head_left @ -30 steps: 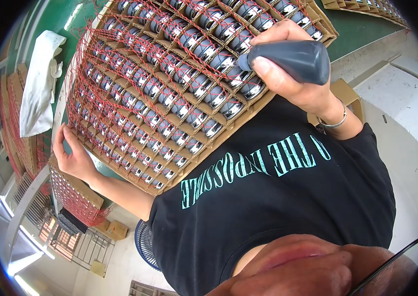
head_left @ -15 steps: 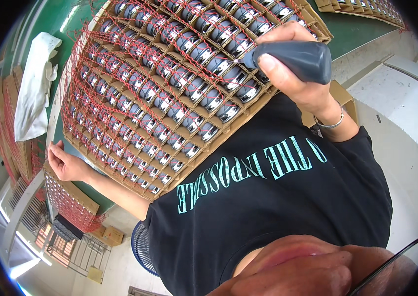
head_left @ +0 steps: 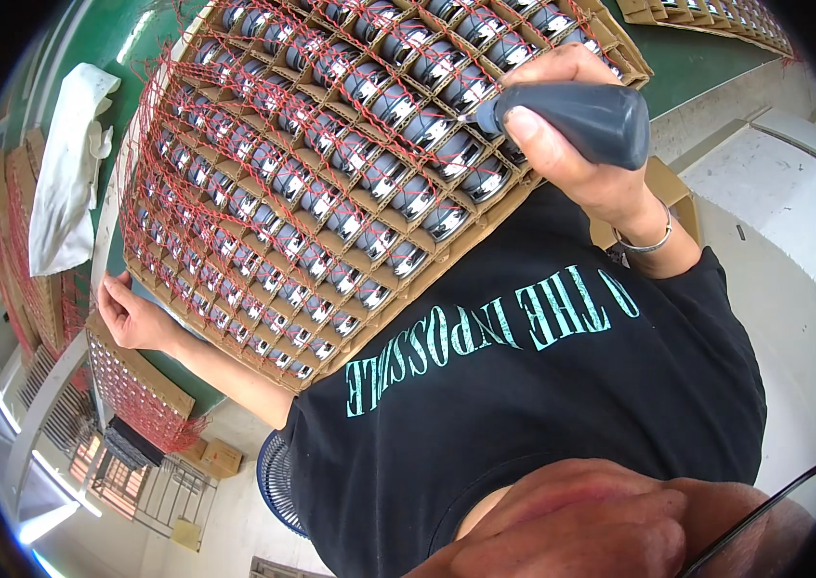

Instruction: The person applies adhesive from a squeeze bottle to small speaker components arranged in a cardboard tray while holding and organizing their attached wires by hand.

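My right hand [head_left: 572, 140] is wrapped round a dark grey squeeze bottle [head_left: 589, 120], tilted so that its thin nozzle points left, at a part near the tray's near right edge. A large cardboard divider tray [head_left: 471, 241] holds rows of shiny round metal parts [head_left: 447, 220] with dark grey bands, one to a cell. Thin red strands [head_left: 225, 144] lie in a tangled net over them, thickest on the left. Beyond the tray's left edge, my left hand [head_left: 133, 313] has its fingers curled in, with nothing visible in them.
A white cloth [head_left: 71, 173] lies on the green tabletop [head_left: 153, 39] at the left. More trays of parts stand at the far right [head_left: 716, 21] and lower left [head_left: 138, 390]. Behind my right arm is a cardboard box [head_left: 670, 193]. A blue basket-like thing [head_left: 278, 482] is below my left arm.
The bottle and right hand have barely moved, with the nozzle still over the same area. My left hand has shifted slightly to the right, its fingers still curled.
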### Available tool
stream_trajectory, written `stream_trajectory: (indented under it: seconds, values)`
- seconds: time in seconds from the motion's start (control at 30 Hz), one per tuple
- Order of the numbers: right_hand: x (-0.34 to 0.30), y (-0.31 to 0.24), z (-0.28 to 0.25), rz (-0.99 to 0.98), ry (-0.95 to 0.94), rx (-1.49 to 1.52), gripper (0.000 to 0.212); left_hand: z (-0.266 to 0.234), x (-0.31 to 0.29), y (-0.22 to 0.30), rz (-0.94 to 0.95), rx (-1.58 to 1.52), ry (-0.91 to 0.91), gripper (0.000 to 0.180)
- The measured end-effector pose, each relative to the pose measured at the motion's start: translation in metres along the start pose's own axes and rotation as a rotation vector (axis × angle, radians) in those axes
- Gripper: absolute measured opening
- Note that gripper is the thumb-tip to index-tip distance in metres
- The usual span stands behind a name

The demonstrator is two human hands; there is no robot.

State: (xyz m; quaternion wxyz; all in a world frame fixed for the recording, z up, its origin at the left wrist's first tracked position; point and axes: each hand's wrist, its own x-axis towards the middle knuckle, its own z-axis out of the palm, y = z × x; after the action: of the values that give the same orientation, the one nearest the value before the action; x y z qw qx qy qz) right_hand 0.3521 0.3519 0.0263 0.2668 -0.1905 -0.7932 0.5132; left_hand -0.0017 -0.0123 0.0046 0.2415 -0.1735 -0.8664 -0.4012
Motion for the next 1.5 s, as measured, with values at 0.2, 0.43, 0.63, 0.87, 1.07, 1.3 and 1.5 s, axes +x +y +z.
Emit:
stream_trajectory:
  seconds: [0.2,0.43,0.63,0.87,1.07,1.3,1.5]
  values:
    - [-0.001,0.008,-0.001,-0.065,0.005,-0.041,0.023,0.002,0.0,-0.002,-0.021,-0.022,0.0,0.025]
    - [-0.009,-0.005,-0.005,-0.012,0.043,0.217,0.024,0.0,0.002,-0.007,-0.017,-0.012,-0.005,0.025]
    - [-0.013,-0.006,-0.003,-0.113,0.039,0.234,0.016,0.003,0.0,-0.002,-0.02,0.022,-0.038,0.025]
    - [-0.012,-0.009,0.005,-0.206,0.009,0.087,0.019,0.008,0.0,-0.004,-0.037,-0.014,-0.056,0.026]
    - [-0.01,-0.007,0.008,-0.307,-0.01,-0.026,0.024,0.008,-0.002,-0.002,-0.051,-0.015,-0.056,0.027]
    - [-0.008,-0.008,0.006,-0.305,-0.026,-0.047,0.024,0.007,-0.002,0.001,-0.066,-0.012,-0.058,0.027]
    - [-0.008,-0.01,0.008,-0.275,-0.009,-0.055,0.022,0.008,-0.001,-0.003,-0.056,-0.027,-0.069,0.027]
